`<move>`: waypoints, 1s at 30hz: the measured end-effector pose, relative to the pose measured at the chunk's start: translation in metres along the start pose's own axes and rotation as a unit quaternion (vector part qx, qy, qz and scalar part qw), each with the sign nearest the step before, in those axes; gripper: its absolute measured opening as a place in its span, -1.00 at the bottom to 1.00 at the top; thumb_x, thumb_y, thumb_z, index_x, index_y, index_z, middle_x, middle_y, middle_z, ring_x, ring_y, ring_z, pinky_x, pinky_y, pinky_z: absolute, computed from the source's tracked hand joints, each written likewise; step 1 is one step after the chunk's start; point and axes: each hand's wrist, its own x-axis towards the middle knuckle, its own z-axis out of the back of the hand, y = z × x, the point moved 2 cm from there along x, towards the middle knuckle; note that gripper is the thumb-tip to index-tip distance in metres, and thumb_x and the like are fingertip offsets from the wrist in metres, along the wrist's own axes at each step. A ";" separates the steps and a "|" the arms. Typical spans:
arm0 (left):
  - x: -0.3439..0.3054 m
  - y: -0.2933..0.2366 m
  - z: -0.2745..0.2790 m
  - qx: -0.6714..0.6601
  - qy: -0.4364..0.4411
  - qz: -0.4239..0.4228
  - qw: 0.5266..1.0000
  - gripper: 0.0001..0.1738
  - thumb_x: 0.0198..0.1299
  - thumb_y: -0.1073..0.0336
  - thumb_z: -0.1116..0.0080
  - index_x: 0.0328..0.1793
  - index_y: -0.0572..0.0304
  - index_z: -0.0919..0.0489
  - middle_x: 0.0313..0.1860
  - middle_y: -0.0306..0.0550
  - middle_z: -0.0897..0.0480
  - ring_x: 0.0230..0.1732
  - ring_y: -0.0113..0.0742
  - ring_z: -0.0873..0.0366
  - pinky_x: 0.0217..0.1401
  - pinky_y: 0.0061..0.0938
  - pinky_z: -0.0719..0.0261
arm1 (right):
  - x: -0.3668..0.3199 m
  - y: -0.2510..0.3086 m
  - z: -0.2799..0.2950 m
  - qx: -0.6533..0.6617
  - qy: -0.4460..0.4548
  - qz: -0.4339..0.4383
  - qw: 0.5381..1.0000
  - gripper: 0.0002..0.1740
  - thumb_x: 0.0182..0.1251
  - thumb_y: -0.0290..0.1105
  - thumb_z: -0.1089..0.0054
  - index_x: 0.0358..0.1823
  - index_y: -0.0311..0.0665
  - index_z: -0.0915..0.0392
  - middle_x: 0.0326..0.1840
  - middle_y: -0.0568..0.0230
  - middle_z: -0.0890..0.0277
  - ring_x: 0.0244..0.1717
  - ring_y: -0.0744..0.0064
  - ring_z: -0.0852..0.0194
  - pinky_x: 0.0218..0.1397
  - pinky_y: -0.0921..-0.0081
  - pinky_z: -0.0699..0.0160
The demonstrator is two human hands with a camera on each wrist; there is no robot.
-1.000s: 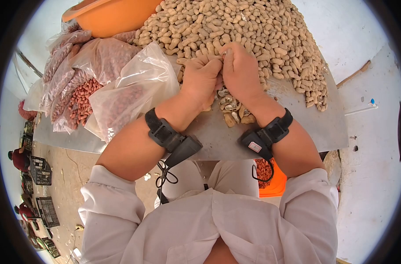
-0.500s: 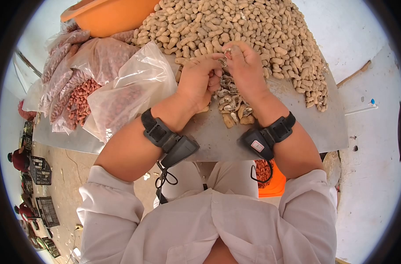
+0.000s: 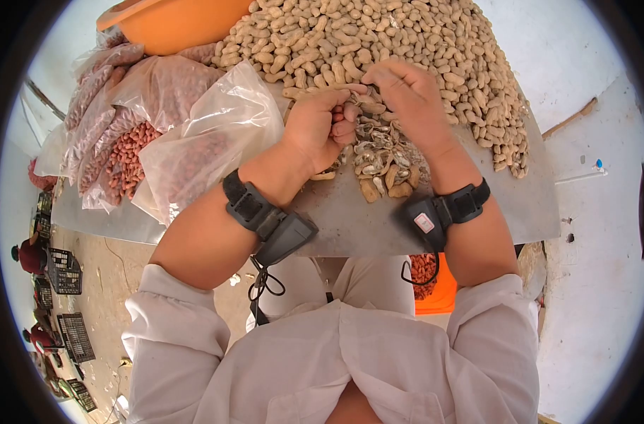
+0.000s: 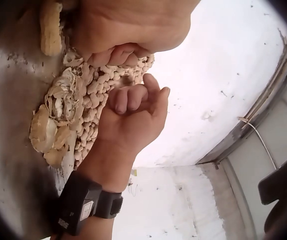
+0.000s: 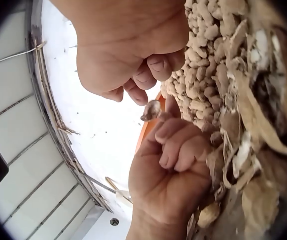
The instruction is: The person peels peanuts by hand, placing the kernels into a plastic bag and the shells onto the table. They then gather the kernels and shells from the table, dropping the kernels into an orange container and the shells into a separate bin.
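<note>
My left hand (image 3: 311, 131) is curled round red peanut kernels (image 3: 337, 114), which show between its fingers in the head view. In the right wrist view, an opened shell piece (image 5: 151, 110) is at the left hand's (image 5: 171, 167) fingertips, just below the right hand's (image 5: 128, 50) index fingertip. My right hand (image 3: 415, 102) has loosely bent fingers with nothing visible in them; the left wrist view shows its (image 4: 131, 122) fingers curled and thumb raised. Broken shells (image 3: 387, 159) lie on the metal table (image 3: 350, 226) between the forearms.
Unshelled peanuts (image 3: 407, 35) are heaped behind the hands. At left are clear bags of red kernels (image 3: 131, 155) and an orange basin (image 3: 181, 25). Below the table edge is an orange container (image 3: 438, 286) with red pieces. People and crates (image 3: 66, 272) are far left.
My hands, close together a second ago, have parted at the wrists. The right hand moved rightward and slightly away from the body, uncovering more broken shells; red kernels now show in the left hand.
</note>
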 end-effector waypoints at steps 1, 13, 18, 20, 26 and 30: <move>-0.002 -0.002 0.001 0.019 0.018 -0.002 1.000 -0.84 0.24 0.38 0.16 -0.20 0.26 -0.44 -0.64 -0.28 -0.31 -0.71 -0.57 -0.07 -0.67 -0.69 -0.06 | 0.001 0.000 0.006 0.007 0.009 -0.037 0.999 -0.76 0.21 -0.32 -0.03 -0.45 -0.36 -0.54 -0.60 0.29 -0.45 -0.53 0.59 -0.35 -0.40 0.58 -0.35; -0.006 -0.005 0.000 0.122 0.037 -0.029 0.991 -0.63 0.15 0.49 0.18 0.09 0.37 -0.43 -0.66 -0.29 -0.31 -0.71 -0.57 -0.08 -0.69 -0.69 0.00 | 0.003 -0.035 0.007 -0.369 0.158 -0.026 0.916 -0.81 0.01 -0.34 -0.21 -0.33 -0.25 -0.63 -0.33 0.13 -0.58 -0.27 0.16 -0.56 -0.20 0.31 -0.52; -0.008 -0.003 -0.005 0.151 0.032 -0.008 0.988 -0.66 0.15 0.51 0.13 0.05 0.35 -0.49 -0.69 -0.32 -0.28 -0.73 -0.59 -0.08 -0.71 -0.67 0.04 | 0.006 -0.036 0.011 -0.347 0.160 -0.051 0.922 -0.81 -0.02 -0.39 -0.19 -0.34 -0.26 -0.62 -0.32 0.14 -0.56 -0.27 0.19 -0.55 -0.22 0.34 -0.51; -0.009 -0.003 -0.005 0.163 0.045 -0.016 0.985 -0.70 0.18 0.49 0.08 0.04 0.34 -0.50 -0.70 -0.34 -0.28 -0.73 -0.59 -0.08 -0.70 -0.68 0.05 | 0.007 -0.037 0.014 -0.271 0.139 -0.059 0.951 -0.82 -0.04 -0.41 -0.19 -0.37 -0.28 -0.62 -0.35 0.15 -0.54 -0.31 0.24 -0.53 -0.25 0.38 -0.49; -0.006 -0.001 -0.002 0.190 0.025 -0.067 0.979 -0.72 0.21 0.35 -0.12 0.00 0.33 -0.55 -0.67 -0.38 -0.29 -0.70 -0.63 -0.11 -0.68 -0.72 -0.01 | 0.009 -0.026 0.020 -0.056 0.046 -0.044 0.996 -0.88 -0.07 -0.48 -0.18 -0.45 -0.32 -0.61 -0.45 0.33 -0.47 -0.43 0.51 -0.40 -0.38 0.56 -0.38; -0.005 -0.004 -0.004 0.182 -0.022 -0.109 0.977 -0.75 0.22 0.34 -0.13 -0.04 0.33 -0.57 -0.59 -0.35 -0.37 -0.66 -0.64 -0.15 -0.67 -0.73 -0.05 | 0.009 -0.024 0.019 0.068 0.086 -0.024 0.994 -0.88 -0.04 -0.54 -0.14 -0.43 -0.30 -0.61 -0.43 0.47 -0.47 -0.43 0.67 -0.33 -0.42 0.68 -0.31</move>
